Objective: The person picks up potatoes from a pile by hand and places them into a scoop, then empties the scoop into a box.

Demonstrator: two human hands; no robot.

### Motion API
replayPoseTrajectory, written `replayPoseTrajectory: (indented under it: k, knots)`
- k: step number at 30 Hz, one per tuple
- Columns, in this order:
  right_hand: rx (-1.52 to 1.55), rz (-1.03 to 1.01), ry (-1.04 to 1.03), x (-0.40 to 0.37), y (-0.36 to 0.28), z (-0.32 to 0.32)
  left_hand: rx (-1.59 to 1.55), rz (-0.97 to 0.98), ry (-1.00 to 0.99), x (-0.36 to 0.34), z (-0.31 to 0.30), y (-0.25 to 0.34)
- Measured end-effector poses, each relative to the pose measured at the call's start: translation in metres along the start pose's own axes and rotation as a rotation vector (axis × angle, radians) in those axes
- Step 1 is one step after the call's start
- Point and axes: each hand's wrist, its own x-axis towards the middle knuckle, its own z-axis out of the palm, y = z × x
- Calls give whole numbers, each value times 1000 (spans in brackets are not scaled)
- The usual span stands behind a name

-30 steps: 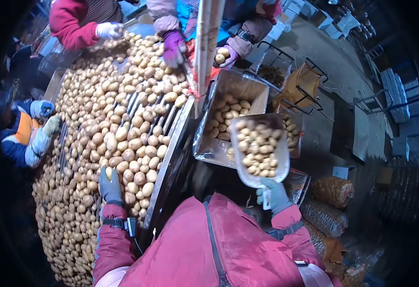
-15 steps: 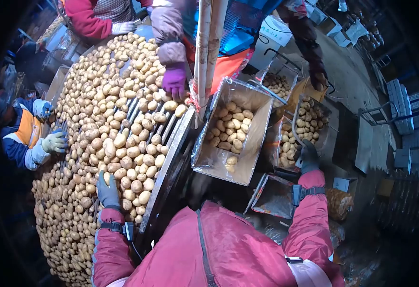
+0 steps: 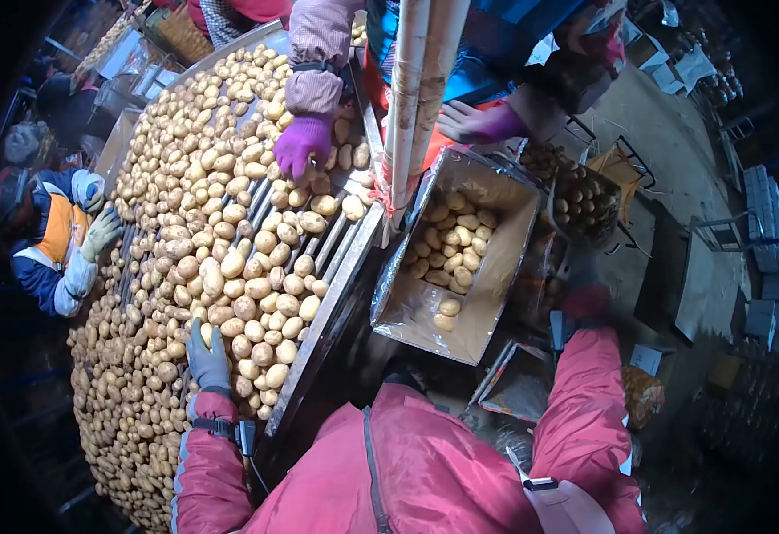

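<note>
I stand in a dim, shed-like work space, and its edges fall off into black around the rounded view. Cool, flat light reaches the middle. A pale upright pole (image 3: 421, 89) rises just ahead of me, with red cord tied round it low down. To my right lies a bare grey concrete floor (image 3: 665, 169), dusty and scuffed. Thin metal frames (image 3: 728, 233) stand on it, with stacked pale crates (image 3: 768, 222) just beyond them along the far right edge. More white boxes (image 3: 688, 67) sit at the top right. Near my right side, a netted sack (image 3: 643, 396) lies in shadow, with a small white card (image 3: 648, 359) just above it.
</note>
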Motion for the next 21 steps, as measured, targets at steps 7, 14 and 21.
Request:
replayPoseTrajectory:
  k: [7,14,21]
  knots:
    - [-1006,-420,-32,124,-52,3,-19,8,-6,-3,-6,9]
    - [-1830,-810,100,112,-62,18,3,-10,0,-4,-8,16]
    - [-1016,-135,344,7,-50,16,-18,-29,-13,-1,-6,19]
